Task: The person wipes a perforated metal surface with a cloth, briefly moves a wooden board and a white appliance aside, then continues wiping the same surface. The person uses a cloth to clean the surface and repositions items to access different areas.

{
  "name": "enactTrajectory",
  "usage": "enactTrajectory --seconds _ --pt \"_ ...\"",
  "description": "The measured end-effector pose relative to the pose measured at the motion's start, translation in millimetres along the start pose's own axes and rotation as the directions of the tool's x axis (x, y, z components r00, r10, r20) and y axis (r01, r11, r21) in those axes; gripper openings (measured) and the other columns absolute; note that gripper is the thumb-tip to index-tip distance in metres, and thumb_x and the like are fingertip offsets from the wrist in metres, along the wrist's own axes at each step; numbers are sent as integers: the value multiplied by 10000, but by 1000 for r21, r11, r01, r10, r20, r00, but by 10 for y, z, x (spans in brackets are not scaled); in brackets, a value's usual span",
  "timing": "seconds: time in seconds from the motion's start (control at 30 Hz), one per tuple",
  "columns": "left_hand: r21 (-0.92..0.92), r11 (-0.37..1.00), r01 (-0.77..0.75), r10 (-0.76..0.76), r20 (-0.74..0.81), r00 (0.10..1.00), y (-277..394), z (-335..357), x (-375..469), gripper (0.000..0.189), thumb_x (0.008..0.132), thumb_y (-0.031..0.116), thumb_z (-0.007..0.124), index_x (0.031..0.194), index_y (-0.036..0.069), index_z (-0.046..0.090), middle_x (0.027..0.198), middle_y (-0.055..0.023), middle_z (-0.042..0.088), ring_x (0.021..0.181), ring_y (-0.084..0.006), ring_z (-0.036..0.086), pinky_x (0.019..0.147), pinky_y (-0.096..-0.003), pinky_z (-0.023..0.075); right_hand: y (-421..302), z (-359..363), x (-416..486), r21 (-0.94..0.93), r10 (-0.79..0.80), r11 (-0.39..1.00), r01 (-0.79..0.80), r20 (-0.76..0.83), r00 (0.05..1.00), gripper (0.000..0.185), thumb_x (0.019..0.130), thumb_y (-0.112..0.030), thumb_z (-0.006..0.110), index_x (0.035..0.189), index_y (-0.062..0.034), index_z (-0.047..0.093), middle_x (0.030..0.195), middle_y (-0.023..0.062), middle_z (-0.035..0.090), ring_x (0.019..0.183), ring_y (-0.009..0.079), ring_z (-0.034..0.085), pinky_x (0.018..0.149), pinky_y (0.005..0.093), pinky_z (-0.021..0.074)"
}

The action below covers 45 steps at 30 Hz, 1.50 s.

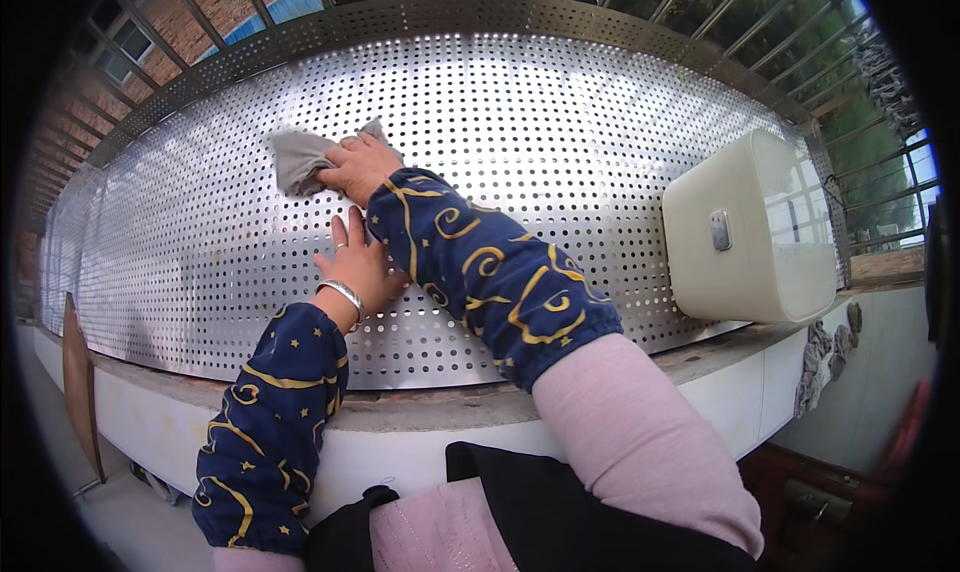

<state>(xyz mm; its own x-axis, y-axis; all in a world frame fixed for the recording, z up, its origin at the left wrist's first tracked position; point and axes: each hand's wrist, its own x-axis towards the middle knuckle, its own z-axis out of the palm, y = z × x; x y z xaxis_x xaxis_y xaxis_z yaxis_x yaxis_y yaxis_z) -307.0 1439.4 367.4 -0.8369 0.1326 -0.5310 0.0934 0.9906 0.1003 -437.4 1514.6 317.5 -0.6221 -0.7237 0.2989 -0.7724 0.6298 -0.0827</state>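
Observation:
A perforated metal sheet (480,122) spreads across the ledge before me. My right hand (364,168) presses a crumpled grey cloth (298,159) onto it, left of the middle, with the fingers over the cloth's right part. Just below, my left hand (358,263) lies on the bare metal with its fingers apart and holds nothing. That hand wears a ring and a silver bangle (343,296). Dark blue sleeve covers with yellow patterns are on both forearms; the right forearm reaches across above the left hand.
On the sheet's right end stands a cream container (720,227) with a see-through face. Metal bars (739,28) rise behind the sheet's raised perforated edge. A brown board (79,377) leans at the left, and grey rags (814,362) hang at the right on the white tiled wall.

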Motion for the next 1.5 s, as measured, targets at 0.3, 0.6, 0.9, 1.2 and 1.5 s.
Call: enactTrajectory --seconds 0.3,0.6,0.9,1.2,1.5 --pt "-20 1000 -6 5 -48 999 -47 29 -91 875 816 535 672 1516 294 206 1577 -234 62 1448 -461 59 984 -741 270 2256 -966 -1303 -330 802 565 -756 8 597 405 956 -345 397 1082 -95 690 1132 156 664 1065 340 625 935 445 489" --pt "-47 998 -35 33 -46 998 -100 34 -13 903 789 525 702 1515 313 209 1584 -218 58 1450 -457 66 1002 -731 272 936 -1018 -2042 -248 608 780 -575 84 789 207 891 -107 474 999 -70 646 927 182 611 888 365 606 803 463 486" --pt "44 970 -240 243 -83 966 74 14 -84 842 793 466 708 1495 330 265 1601 -133 93 1462 -415 72 990 -755 245 746 -1633 -2522 -365 650 756 -544 320 689 197 836 -13 547 1025 -5 599 1050 214 611 1023 363 615 833 432 536" --pt "67 951 -302 304 -34 952 78 70 -55 840 787 441 733 1485 345 278 1602 -101 95 1464 -394 81 994 -741 279 1233 -1291 -3082 -575 911 396 -716 145 387 326 921 -219 428 1030 36 599 917 251 670 895 380 673 769 454 544" --pt "50 957 -286 288 -30 957 37 66 -16 823 786 434 736 1476 357 294 1600 -85 114 1458 -395 109 987 -744 303 -12 -2014 -2978 -27 334 909 -416 645 688 142 854 -48 519 995 -38 506 884 190 636 837 356 647 710 441 516"
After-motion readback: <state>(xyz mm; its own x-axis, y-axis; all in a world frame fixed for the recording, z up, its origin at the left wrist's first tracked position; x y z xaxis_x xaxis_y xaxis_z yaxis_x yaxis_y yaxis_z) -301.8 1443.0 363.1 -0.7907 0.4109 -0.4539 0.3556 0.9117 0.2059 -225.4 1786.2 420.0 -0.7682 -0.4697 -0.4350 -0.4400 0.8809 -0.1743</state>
